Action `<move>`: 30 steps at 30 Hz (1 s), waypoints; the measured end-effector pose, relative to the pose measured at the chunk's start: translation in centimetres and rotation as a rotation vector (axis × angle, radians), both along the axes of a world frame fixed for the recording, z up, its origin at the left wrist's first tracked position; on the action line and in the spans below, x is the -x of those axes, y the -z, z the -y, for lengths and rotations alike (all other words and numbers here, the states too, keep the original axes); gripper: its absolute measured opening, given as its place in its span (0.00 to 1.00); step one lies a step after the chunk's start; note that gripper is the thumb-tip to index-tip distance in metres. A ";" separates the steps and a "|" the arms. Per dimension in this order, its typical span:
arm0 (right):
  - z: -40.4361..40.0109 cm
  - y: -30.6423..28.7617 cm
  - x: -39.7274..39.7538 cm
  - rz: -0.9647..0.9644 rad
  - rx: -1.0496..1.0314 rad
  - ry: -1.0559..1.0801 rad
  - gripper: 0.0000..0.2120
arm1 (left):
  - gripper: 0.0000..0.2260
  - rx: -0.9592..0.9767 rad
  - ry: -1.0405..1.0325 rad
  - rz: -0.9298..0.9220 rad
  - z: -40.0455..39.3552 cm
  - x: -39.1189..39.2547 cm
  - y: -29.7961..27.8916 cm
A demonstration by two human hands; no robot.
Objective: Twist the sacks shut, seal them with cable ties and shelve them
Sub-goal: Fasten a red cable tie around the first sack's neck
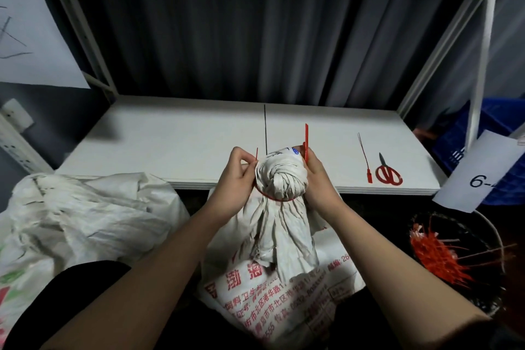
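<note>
A white woven sack (281, 273) with red print stands in front of me, its top twisted into a knob (281, 179). A red cable tie (270, 196) loops around the near side of the neck just below the knob. My left hand (235, 179) pinches the tie's thin tail end at the knob's left side. My right hand (315, 176) grips the tie's flat tag end, which sticks up at the knob's right side. A second white sack (85, 224) lies slumped at the left.
A white shelf board (184, 136) runs across behind the sack. On its right part lie a spare red cable tie (366, 165) and red-handled scissors (387, 172). A dark round bin (454, 256) of red ties stands at lower right. A blue crate (471, 133) and a paper label (480, 173) are at far right.
</note>
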State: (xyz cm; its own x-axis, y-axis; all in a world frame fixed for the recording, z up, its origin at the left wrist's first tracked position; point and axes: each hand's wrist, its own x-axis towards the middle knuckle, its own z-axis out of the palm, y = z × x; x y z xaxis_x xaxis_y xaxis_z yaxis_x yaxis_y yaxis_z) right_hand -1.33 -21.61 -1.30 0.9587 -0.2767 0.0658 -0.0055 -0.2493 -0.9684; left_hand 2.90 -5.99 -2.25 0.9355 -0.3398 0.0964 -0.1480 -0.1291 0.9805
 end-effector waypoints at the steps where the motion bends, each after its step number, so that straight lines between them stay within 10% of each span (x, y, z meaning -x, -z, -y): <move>1: 0.0 -0.3 0.0 0.005 0.017 0.003 0.09 | 0.07 -0.020 0.010 0.004 0.0 -0.1 0.0; 20: -2.3 -0.1 0.9 0.142 0.345 0.442 0.14 | 0.07 -0.024 -0.149 -0.050 -0.3 0.1 0.1; 30: -0.7 -2.9 1.2 -0.348 -0.933 -0.041 0.23 | 0.06 0.055 -0.037 -0.148 -0.4 1.2 -1.4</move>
